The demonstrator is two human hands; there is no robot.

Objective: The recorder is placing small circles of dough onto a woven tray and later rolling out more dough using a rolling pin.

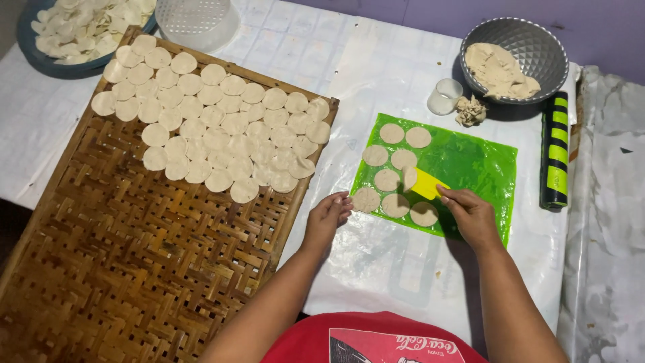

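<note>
The right hand [472,215] pinches a flat yellow plastic scraper [427,184], its blade pointing toward ten o'clock under a thin pale round dough disc [410,177] that stands tilted on the shiny green plastic sheet [477,161]. The left hand [329,214], fingers loosely curled and holding nothing, touches the disc at the sheet's eight o'clock corner [366,199]. At nine o'clock lies a woven brown bamboo tray [134,255] bearing rows of discs. At one o'clock sits a grey faceted bowl [537,47] of dough.
</note>
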